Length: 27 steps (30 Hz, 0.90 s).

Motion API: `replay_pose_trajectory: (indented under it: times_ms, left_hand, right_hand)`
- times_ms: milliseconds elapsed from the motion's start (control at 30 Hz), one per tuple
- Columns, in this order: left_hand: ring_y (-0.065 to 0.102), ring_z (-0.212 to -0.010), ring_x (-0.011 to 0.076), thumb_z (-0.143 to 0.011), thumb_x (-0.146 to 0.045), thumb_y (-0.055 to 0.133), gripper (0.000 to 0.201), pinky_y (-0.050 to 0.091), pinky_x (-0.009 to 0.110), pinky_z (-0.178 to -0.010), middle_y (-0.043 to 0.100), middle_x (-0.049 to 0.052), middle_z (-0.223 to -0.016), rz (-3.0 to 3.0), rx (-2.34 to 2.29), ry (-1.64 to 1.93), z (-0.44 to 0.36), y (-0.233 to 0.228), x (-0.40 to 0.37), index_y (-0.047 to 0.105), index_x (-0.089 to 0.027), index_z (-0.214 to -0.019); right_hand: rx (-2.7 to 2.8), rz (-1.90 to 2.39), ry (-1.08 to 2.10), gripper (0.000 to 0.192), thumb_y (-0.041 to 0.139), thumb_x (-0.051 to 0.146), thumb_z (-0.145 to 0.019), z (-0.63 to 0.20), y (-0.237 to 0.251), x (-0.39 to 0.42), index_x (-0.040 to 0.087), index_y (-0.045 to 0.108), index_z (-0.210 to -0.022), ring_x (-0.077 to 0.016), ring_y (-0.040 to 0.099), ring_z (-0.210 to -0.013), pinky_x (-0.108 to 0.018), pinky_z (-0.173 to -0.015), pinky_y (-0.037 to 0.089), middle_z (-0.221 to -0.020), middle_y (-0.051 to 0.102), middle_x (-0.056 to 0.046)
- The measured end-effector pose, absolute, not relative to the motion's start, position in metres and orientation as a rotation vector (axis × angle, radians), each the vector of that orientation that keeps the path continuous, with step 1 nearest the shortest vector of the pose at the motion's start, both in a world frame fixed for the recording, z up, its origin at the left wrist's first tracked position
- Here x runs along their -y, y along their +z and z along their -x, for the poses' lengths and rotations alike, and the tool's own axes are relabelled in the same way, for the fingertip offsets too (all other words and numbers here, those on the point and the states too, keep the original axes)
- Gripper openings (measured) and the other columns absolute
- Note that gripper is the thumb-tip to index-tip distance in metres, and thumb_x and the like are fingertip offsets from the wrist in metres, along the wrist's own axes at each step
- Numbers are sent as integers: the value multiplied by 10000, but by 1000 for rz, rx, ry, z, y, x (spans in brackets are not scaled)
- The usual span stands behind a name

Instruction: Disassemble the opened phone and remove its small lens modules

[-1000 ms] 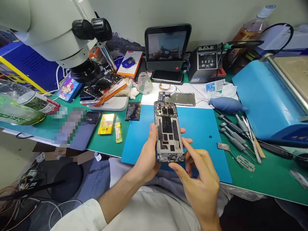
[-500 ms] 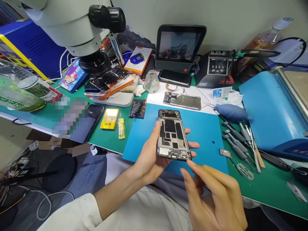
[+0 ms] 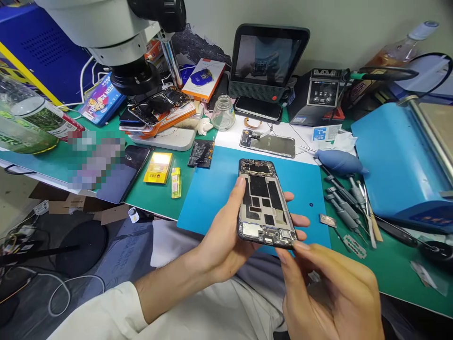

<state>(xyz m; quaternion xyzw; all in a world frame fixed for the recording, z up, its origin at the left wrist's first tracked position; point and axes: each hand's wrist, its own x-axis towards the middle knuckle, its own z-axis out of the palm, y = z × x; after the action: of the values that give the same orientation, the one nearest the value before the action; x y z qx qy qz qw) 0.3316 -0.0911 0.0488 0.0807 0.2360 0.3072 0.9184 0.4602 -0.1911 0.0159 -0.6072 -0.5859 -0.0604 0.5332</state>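
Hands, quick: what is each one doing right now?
Left hand: closed around the opened phone, holding it up.
Right hand: holds nothing, fingertips touching the phone's bottom edge.

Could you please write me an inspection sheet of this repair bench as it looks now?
Surface: green bench mat with a blue work mat on top.
Job's things: opened phone, circuitry exposed, back cover off.
Clutter: screwdrivers, razor blade, yellow box, stacked phones.
Grippers: left hand grips the phone; right hand fingertips at its lower end.
Cables: white cable on the floor.
Surroundings: microscope, small monitor, soldering station.
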Motion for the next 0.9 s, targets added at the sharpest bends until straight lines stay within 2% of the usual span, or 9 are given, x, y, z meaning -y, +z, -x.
replay_pose_trajectory:
  times_ms: [100,267,433,600,800,900]
  left_hand:
    - [837,-873,233,-1148,-755,248,865,666,324,-855,866,155,-1054,-198,-471,632,-331,49,95,822,-132,-1322]
    - [839,-901,246,-1108,-807,364,826,681,346,-889,865,148,-1081,-296,-473,679,-331,49,99,804,-157,-1366]
    - [839,-942,254,-1074,-846,421,840,688,350,-905,864,140,-1095,-356,-480,703,-331,49,103,800,-167,-1388]
    - [839,-946,251,-1071,-860,399,852,688,354,-910,861,126,-1105,-367,-480,683,-332,50,104,797,-185,-1404]
    - [825,-912,240,-1080,-861,350,872,683,343,-887,849,128,-1062,-359,-523,685,-333,48,102,807,-177,-1368]
    - [807,-871,239,-1052,-884,405,874,675,341,-858,836,131,-1032,-350,-559,705,-333,45,100,806,-165,-1348]
  right_hand:
    - [1280,1441,-20,387,981,123,-836,-461,11,197,174,778,-1162,-157,710,-817,-257,-623,631,-1049,722,-59]
    - [1266,1410,49,373,927,82,-884,-457,17,196,160,737,-1195,-141,691,-854,-240,-624,599,-1050,717,-49]
    - [1307,1391,37,381,893,45,-913,-456,17,197,166,731,-1235,-177,718,-983,-276,-690,615,-1072,725,-54]
    - [1318,1396,31,368,881,40,-926,-458,15,199,169,724,-1233,-174,716,-1021,-277,-741,636,-1062,724,-48]
    - [1319,1401,56,325,889,56,-927,-457,12,197,154,729,-1192,-160,716,-977,-268,-683,609,-1068,731,-50]
    - [1318,1423,107,328,873,47,-934,-457,8,196,158,729,-1208,-161,715,-986,-268,-690,608,-1117,728,-59]
